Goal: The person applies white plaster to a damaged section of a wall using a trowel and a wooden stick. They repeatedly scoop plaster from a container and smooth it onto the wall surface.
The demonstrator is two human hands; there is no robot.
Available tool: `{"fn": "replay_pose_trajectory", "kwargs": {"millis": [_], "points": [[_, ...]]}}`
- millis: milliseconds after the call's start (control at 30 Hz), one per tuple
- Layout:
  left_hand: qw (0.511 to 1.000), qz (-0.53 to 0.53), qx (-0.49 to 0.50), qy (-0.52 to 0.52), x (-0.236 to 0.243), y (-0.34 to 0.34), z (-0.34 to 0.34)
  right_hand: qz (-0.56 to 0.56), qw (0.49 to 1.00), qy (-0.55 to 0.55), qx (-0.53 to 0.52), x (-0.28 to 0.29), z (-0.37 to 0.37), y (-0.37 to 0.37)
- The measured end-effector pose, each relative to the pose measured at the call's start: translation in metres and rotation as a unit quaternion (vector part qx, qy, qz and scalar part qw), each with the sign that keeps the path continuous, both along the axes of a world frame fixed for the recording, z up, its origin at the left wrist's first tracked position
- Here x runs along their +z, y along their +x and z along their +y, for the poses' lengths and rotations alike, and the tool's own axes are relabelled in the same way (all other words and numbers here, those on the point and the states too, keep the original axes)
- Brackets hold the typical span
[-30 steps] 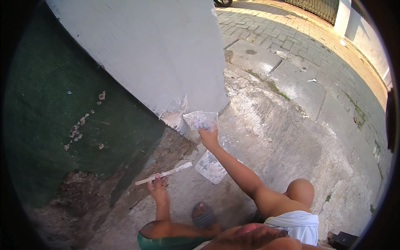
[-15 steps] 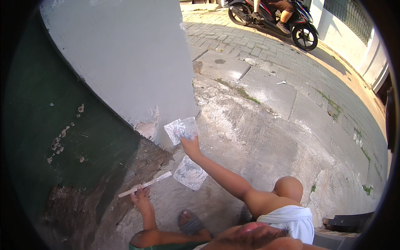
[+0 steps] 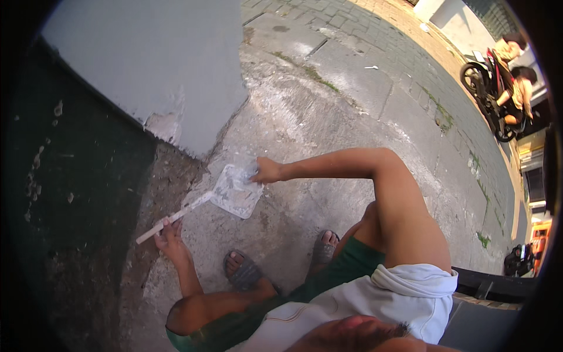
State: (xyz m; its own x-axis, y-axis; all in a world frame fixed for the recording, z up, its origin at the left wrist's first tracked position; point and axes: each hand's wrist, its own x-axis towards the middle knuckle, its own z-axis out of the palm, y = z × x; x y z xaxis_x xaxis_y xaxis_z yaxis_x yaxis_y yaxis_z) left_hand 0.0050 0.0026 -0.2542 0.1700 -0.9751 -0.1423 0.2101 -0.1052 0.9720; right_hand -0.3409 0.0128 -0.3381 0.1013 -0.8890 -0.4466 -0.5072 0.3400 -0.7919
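My left hand [image 3: 171, 240] is closed around a flat, pale stick [image 3: 156, 231], whose white-smeared far end reaches to the edge of a white, paste-marked tray [image 3: 237, 202] on the concrete. In my right hand [image 3: 265, 170], a thin translucent square scraper [image 3: 243, 165], blurred and smeared white, is held over the tray's upper part. Just beyond them stands a pale grey wall [image 3: 146, 64] with a chipped patch [image 3: 160, 125] at its bottom corner. My sandaled feet rest on the concrete below.
A dark green wall [image 3: 70, 223] runs along the left. The rough concrete [image 3: 316, 129] meets a paved lane [image 3: 346, 32] with grass in its cracks. At upper right, people ride on a motorbike [image 3: 498, 97]; another dark vehicle [image 3: 516, 261] sits at far right.
My right hand has dropped from the wall's corner to the tray with the scraper, elbow bending outward. The view has turned. The motorbike has entered and moved along the lane to the right.
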Motion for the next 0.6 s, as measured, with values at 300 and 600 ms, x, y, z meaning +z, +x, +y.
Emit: {"fn": "replay_pose_trajectory", "kwargs": {"millis": [300, 600], "points": [[0.999, -0.03, -0.031, 0.01, -0.011, 0.016, 0.023, -0.027, 0.988, -0.147, -0.038, -0.035, 0.005, -0.043], [0.996, -0.029, -0.088, 0.01, -0.034, -0.004, 0.036, 0.056, 0.995, -0.081, -0.032, -0.062, 0.005, -0.048]]}}
